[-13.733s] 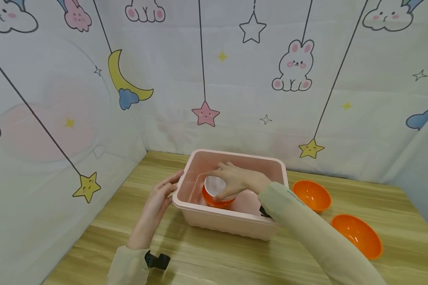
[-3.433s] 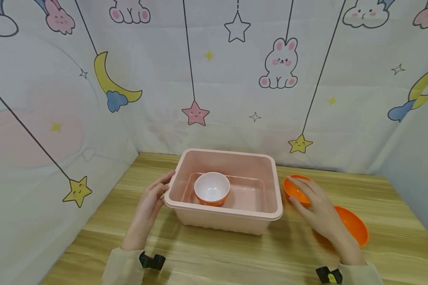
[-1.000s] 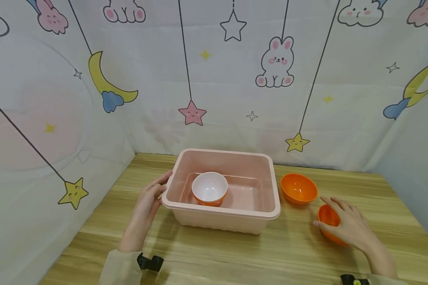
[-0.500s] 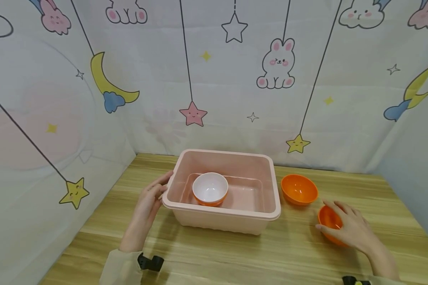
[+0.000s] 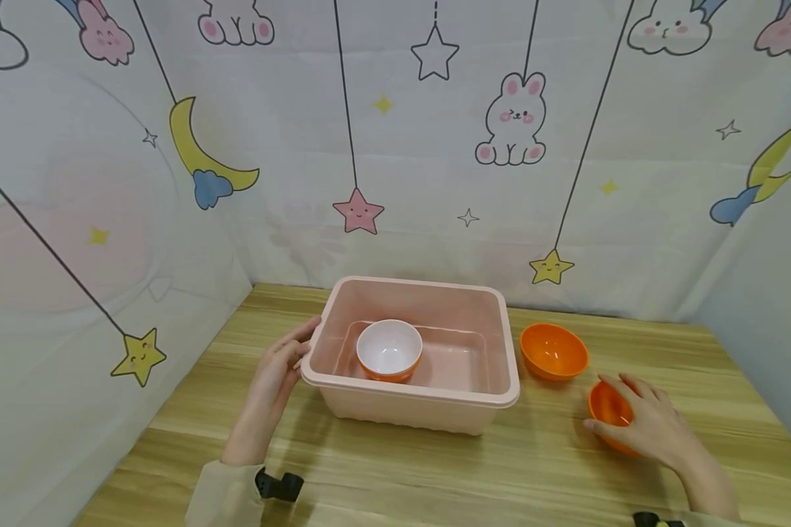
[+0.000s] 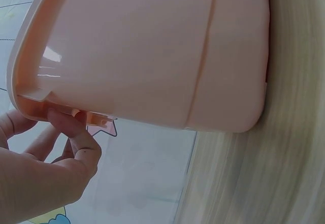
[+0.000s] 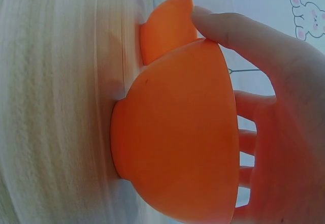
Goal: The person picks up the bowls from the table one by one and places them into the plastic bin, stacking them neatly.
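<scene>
A pink plastic basin (image 5: 409, 406) stands on the table. My left hand (image 5: 278, 369) holds its left rim; in the left wrist view, the thumb (image 6: 68, 125) presses under the rim by a small latch-like part. Inside the basin sits a white-lined bowl (image 5: 389, 348), nested over orange. At the right, my right hand (image 5: 652, 424) spans the nearer orange bowl (image 5: 608, 406), thumb at the near left rim and fingers over the far side, covering its right part. In the right wrist view, that bowl's foot is down on the table.
Another orange bowl (image 5: 554, 353) stands upright between the basin's right side and the back cloth (image 5: 461, 168). The wooden table (image 5: 435, 476) meets cloth walls printed with stars and rabbits at the left, back and right.
Earlier my right hand was inside the basin at the white-lined bowl, then over the farther orange bowl, then moved right to the nearer one. My left hand has stayed on the basin rim.
</scene>
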A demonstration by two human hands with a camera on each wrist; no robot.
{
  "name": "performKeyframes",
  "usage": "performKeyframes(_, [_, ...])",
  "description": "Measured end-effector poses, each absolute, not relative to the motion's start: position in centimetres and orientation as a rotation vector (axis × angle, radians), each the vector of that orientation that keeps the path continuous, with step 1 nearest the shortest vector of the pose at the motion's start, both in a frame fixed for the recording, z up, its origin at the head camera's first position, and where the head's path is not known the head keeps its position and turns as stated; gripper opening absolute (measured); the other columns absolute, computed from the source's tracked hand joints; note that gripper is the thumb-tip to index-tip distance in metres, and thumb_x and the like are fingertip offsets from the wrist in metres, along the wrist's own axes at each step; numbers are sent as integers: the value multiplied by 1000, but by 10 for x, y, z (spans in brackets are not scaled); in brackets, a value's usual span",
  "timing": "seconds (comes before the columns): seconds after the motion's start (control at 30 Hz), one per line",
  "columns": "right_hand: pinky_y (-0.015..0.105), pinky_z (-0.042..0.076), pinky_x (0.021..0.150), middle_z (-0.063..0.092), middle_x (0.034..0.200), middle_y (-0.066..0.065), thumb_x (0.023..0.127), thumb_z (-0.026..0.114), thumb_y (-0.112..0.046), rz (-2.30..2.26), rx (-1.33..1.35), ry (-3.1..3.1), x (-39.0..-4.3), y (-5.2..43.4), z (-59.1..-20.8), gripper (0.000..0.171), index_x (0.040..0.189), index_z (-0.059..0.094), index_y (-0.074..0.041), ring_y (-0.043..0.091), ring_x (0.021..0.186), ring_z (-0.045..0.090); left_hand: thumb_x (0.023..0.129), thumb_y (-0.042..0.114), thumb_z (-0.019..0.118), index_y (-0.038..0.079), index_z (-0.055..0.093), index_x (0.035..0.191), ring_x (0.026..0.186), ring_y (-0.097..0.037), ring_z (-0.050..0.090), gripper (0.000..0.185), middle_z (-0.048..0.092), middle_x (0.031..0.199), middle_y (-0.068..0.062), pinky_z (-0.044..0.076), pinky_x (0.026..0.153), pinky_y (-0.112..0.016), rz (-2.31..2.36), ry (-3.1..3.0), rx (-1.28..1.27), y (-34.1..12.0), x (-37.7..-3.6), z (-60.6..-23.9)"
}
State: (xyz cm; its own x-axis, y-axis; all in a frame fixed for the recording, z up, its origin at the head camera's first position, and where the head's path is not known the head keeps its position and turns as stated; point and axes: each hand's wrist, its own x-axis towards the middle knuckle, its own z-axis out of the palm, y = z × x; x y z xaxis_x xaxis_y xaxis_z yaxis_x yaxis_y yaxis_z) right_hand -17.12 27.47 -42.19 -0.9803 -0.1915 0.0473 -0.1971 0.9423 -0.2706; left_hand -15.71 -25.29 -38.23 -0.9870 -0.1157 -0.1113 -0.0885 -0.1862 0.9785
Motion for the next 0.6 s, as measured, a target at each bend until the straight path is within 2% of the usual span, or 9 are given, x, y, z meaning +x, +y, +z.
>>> performKeyframes(0.6, [77, 30, 81, 38, 141, 29, 77, 66, -64, 457, 296, -3047, -170, 273, -422, 84, 141, 45, -13, 54, 121, 31, 97, 10, 43, 10, 43, 146, 118, 1, 49, 49, 39, 152, -2, 45, 88, -20, -2396, -2003, 194, -255, -156, -383])
